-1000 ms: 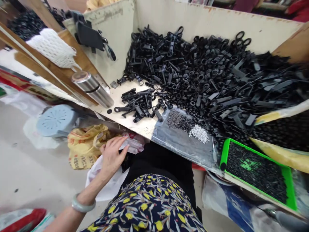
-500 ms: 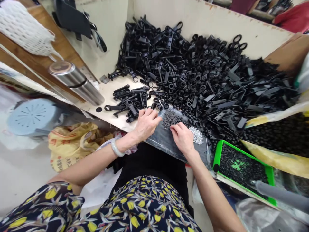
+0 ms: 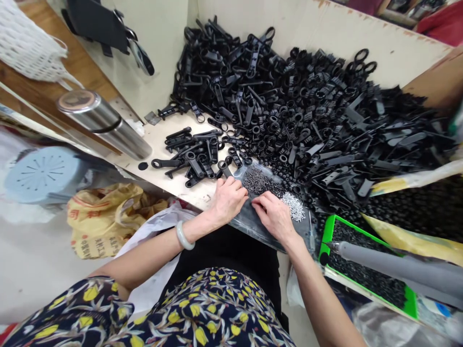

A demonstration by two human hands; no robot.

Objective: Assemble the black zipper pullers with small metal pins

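My left hand (image 3: pixel 230 201) is closed, fingers curled and tips pressed together, over the near edge of a dark grey mat (image 3: pixel 253 222). A black ringed plastic part (image 3: pixel 224 168) shows just beyond its knuckles; whether the hand touches it I cannot tell. My right hand (image 3: pixel 274 215) faces it with thumb and forefinger pinched, a small gap apart. What either hand holds, if anything, is hidden or too small to name. Beyond the fingers lies a heap of tiny dark grey pieces (image 3: pixel 261 180). Silvery screw-like pins (image 3: pixel 293 207) are piled beside my right hand.
A large mound of black plastic parts (image 3: pixel 282 106) fills the back. Smaller black parts (image 3: pixel 195 156) lie at left, near a steel flask (image 3: pixel 125 137). At right, a grey pen-shaped tool (image 3: pixel 376 258) hangs over a green tray (image 3: pixel 327 236) of black bits.
Both hands have come closer together, the left shifting right and toward me. The grey tool has swung further left over the green tray. The view has shifted slightly.
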